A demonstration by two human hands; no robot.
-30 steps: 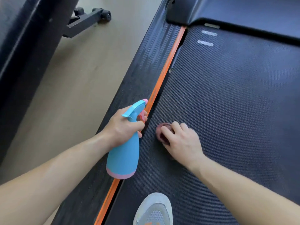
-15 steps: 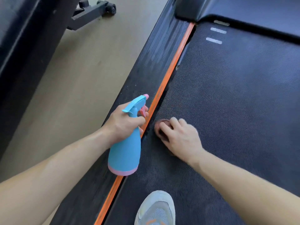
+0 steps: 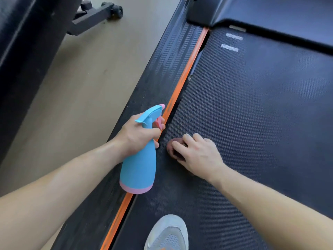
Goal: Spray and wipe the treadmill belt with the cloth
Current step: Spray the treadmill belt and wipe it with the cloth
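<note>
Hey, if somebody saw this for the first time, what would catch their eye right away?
First the bright blue spray bottle with its pink base, gripped by the left hand above the orange stripe along the belt's left edge. Just right of it, the right hand holds a small dark reddish cloth against the black treadmill belt. A grey shoe shows at the bottom edge.

A finely dimpled, matt surface is shown by the treadmill belt [image 3: 252,114], smooth matt plastic by the spray bottle [image 3: 139,170], ribbed finish by the side rail [image 3: 162,73], and mesh fabric by the shoe [image 3: 169,235].
</note>
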